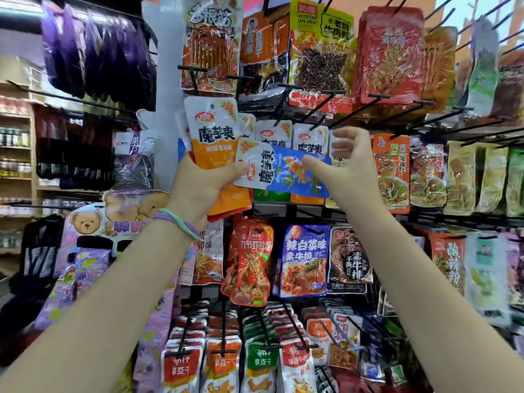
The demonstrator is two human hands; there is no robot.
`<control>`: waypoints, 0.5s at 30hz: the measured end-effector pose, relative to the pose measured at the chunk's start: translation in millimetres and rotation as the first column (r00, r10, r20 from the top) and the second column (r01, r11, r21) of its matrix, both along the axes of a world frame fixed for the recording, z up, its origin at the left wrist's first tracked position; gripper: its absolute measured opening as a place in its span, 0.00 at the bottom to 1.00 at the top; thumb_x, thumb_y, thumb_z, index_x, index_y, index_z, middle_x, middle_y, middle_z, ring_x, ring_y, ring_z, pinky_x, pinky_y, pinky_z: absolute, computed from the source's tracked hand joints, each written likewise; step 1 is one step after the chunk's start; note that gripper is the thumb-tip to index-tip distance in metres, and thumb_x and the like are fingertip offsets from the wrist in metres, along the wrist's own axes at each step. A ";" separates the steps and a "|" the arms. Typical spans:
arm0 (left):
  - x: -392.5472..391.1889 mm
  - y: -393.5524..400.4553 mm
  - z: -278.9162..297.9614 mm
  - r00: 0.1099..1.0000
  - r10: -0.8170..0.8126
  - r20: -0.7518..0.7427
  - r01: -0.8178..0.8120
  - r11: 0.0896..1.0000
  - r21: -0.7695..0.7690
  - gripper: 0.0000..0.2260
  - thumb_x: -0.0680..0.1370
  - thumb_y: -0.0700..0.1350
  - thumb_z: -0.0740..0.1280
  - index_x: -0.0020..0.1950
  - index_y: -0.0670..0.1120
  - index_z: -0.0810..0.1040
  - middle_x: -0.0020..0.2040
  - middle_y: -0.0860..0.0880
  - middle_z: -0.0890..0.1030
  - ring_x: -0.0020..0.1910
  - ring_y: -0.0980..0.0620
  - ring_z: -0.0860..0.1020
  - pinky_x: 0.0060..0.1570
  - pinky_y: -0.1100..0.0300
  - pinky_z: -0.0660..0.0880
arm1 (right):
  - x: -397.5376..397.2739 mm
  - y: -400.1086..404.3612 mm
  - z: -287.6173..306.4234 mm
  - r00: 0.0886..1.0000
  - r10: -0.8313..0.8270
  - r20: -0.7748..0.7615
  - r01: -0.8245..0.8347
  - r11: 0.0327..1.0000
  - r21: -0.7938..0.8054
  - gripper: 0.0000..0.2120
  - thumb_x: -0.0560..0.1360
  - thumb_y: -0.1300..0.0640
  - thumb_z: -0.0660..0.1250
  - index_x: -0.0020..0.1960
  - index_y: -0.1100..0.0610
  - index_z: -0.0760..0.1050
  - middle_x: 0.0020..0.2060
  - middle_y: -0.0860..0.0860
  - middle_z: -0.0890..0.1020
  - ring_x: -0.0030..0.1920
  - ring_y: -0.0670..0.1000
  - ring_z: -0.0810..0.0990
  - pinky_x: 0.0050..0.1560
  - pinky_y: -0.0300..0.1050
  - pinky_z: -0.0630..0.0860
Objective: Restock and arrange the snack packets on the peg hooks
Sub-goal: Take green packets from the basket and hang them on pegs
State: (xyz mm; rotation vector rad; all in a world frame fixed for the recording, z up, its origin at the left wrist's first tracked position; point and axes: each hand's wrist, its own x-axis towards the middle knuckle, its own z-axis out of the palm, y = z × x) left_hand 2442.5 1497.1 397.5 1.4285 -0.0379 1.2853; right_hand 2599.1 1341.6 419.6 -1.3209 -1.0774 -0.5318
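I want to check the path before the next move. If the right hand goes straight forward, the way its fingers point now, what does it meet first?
Probably the blue packet, which the right hand already touches with its thumb. Behind it hang the white packets on the pegs. Depth is unclear from one view.

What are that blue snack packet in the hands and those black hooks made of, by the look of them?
The blue packet looks like thin glossy plastic film: it crinkles and throws white glare. The black peg hooks look like thin rigid metal wire with a dark matte coating, though painted metal or plastic cannot be told apart here.
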 end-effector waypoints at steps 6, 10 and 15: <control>-10.4 -7.3 2.7 0.998 0.010 -0.055 -0.003 0.992 0.126 0.20 0.66 0.43 0.80 0.55 0.45 0.82 0.49 0.47 0.87 0.48 0.47 0.87 0.47 0.50 0.83 | -36.8 14.3 14.1 0.974 0.140 0.181 -0.063 0.924 -0.378 0.20 0.70 0.42 0.76 0.50 0.57 0.79 0.40 0.55 0.78 0.38 0.51 0.75 0.36 0.46 0.74; -21.7 8.1 0.3 0.995 0.089 -0.034 -0.086 0.993 0.084 0.04 0.77 0.45 0.74 0.49 0.47 0.81 0.39 0.54 0.86 0.37 0.55 0.84 0.38 0.57 0.80 | -45.5 37.6 13.7 0.949 0.286 0.135 -0.194 0.863 -0.467 0.13 0.77 0.47 0.72 0.51 0.57 0.81 0.37 0.50 0.84 0.35 0.48 0.80 0.37 0.47 0.77; -50.5 32.5 -4.0 0.992 0.103 -0.078 -0.109 0.992 -0.069 0.35 0.71 0.67 0.75 0.62 0.39 0.78 0.54 0.37 0.85 0.47 0.35 0.85 0.46 0.35 0.82 | -47.5 72.0 25.1 0.953 0.303 0.008 -0.292 0.925 -0.243 0.10 0.80 0.50 0.69 0.55 0.56 0.76 0.55 0.53 0.83 0.57 0.53 0.80 0.63 0.58 0.75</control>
